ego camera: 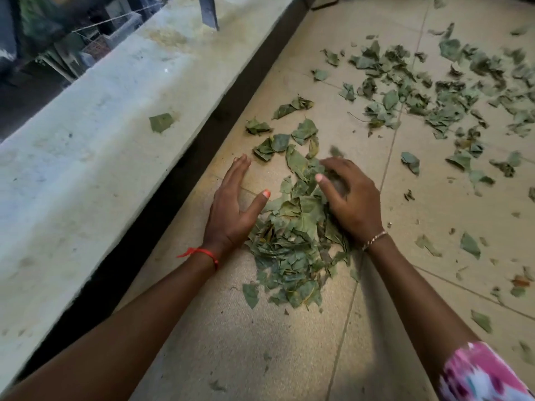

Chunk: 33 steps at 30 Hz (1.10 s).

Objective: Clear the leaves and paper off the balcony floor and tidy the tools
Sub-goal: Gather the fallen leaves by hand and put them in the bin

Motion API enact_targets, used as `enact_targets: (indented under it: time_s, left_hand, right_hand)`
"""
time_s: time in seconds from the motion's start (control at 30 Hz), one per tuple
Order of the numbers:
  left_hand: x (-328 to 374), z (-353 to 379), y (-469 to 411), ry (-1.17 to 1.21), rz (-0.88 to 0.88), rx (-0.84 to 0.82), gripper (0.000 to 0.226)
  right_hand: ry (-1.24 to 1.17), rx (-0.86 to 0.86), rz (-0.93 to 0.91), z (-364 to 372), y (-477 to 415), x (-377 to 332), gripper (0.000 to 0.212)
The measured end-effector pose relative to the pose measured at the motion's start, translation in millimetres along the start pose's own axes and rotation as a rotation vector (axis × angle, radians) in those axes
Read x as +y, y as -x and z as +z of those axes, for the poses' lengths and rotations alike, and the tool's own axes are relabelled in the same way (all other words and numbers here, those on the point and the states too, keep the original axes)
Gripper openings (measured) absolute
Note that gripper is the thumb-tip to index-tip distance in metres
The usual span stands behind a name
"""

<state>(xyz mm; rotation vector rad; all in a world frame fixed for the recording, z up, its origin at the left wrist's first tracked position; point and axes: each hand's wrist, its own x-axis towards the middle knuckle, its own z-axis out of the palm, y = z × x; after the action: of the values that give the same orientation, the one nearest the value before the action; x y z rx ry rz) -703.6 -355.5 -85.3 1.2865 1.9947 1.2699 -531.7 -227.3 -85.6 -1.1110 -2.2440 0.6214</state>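
Balcony floor, beige tile, seen from above; a pale concrete parapet runs along its left edge, separated from the tiles by a dark gutter strip.

Scattered leaves: a broad, loose spread of dry green leaves across the upper right tiles, well apart from the hands, with stray fragments trailing down the right side.

Leaf pile: a compact heap at centre, lying on the floor between the two hands.

Left hand: laid on the floor, fingers straight and released, thumb spread, its inner edge touching the pile's left side. A red thread circles the wrist.

Right hand: resting on the pile's upper right, fingers bent down over the leaves and motion-blurred; whether they grasp any cannot be told. A thin chain bracelet sits at the wrist.

Single leaf: alone on top of the parapet.

Progress, as judged: early. One small heap is gathered but not yet lifted; most leaves are uncollected. No paper or tools are in view.
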Motion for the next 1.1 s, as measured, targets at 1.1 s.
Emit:
enact_targets:
  time_s: [1.1]
  left_hand:
    - [0.7, -2.7, -0.6, 0.114, -0.042, 0.064, 0.085]
  right_hand:
    - [-0.095, -0.396, -0.079, 59.1, -75.1, -40.3, 0.069]
